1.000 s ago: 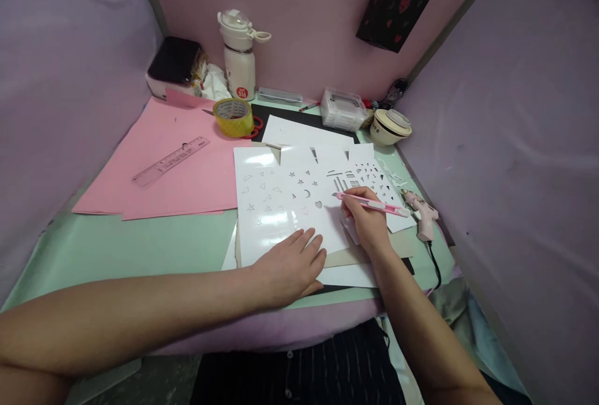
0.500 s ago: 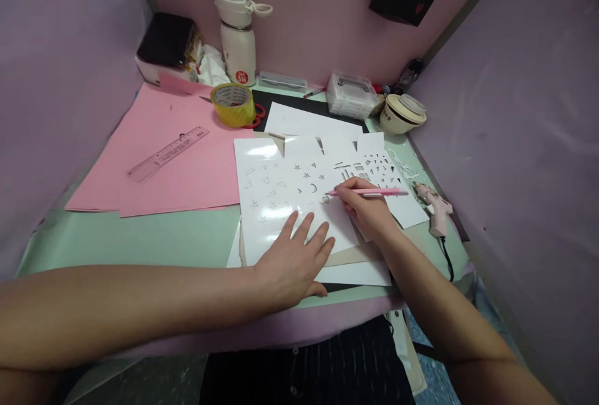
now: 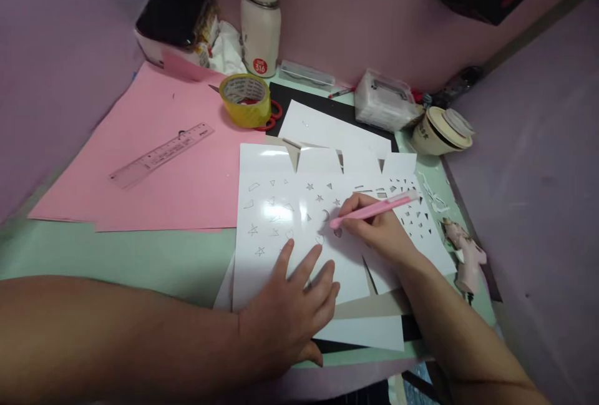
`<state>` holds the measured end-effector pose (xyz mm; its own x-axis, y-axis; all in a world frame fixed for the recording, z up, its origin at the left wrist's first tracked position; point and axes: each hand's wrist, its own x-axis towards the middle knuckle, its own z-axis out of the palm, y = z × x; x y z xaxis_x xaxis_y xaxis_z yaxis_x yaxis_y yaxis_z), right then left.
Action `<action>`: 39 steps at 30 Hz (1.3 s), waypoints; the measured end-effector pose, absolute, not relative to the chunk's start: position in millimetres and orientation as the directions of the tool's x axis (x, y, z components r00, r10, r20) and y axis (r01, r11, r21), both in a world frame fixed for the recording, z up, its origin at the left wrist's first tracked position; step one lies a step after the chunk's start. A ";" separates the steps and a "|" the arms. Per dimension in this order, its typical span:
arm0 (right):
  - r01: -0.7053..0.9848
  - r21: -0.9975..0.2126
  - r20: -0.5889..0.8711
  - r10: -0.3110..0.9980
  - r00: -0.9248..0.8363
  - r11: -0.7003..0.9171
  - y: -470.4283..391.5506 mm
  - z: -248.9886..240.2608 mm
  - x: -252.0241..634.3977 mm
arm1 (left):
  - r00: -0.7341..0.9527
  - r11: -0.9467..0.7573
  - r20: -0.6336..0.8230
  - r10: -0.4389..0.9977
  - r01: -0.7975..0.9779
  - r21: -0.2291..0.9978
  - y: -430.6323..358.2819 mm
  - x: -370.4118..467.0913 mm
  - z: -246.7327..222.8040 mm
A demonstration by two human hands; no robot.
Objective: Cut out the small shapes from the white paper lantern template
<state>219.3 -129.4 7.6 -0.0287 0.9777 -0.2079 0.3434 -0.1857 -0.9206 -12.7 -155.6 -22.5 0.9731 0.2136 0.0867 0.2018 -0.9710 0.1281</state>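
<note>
"Pale green desk (image 3: 187, 261) noted. What stands nearest the wearer?"

"Left hand (image 3: 287, 311): fingers spread, grasping nothing, laid over the lower part of a white sheet (image 3: 346, 274) at the near middle of the desk."

"And the other?"

"Right hand (image 3: 379, 230), a little farther out: fingers pinched around a pink pen-shaped tool (image 3: 374, 208). Working end too small to identify."

"State the tool's bearing."

"Long axis slanted. Rear end lies to the right and away from the wearer; tip lies to the left and lower, just beside a crescent (image 3: 326, 215) and a small heart shape (image 3: 337, 233). Contact between tip and paper cannot be confirmed."

"Left fingertips relative to that tip?"

"Near it, on the wearer's side and to the left, apart from the tool. The right hand alone holds it."

"Surroundings, outward?"

"Right of the sheet, a pink glue gun (image 3: 469, 258). Left, a clear ruler (image 3: 161, 155) slanted on pink paper (image 3: 93, 161). Beyond, a yellow tape roll (image 3: 246, 115) with red-handled scissors (image 3: 276, 117) partly hidden by it. Farthest, a white bottle (image 3: 261, 34), upright before the pink wall (image 3: 374, 12)."
</note>
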 end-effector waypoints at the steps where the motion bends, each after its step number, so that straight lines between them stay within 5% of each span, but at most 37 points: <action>1: 0.351 -0.926 -0.161 0.986 -0.042 -0.137 -130.4 3.7 218.0 | 0.974 -0.971 0.085 0.209 0.196 0.134 -154.9 -12.3 -22.2; 7: 0.189 -0.977 0.061 0.980 -0.190 0.097 -137.2 -19.8 209.9 | 0.975 -0.965 0.070 0.210 0.195 0.176 -151.5 -10.1 -21.1; 24: 0.259 -0.966 -0.055 0.978 -0.203 0.000 -136.6 -16.8 211.1 | 0.968 -0.948 0.091 0.233 0.205 0.243 -152.4 -9.2 -24.5; 32: 0.422 -0.895 -0.295 0.903 -0.314 -0.146 -121.5 -3.7 219.4 | 0.962 -0.947 0.117 0.246 0.213 0.241 -152.1 -9.4 -24.2; 39: 0.360 -0.924 -0.249 0.916 -0.314 -0.128 -120.5 -13.8 223.8 | 0.945 -0.930 0.141 0.294 0.248 0.272 -157.4 -7.3 -29.7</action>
<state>223.8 -120.5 -13.8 -0.3139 0.9161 -0.2495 0.3601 -0.1283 -0.9241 -7.3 -157.4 -29.7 0.9455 0.2937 0.1408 0.2482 -0.9297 0.2723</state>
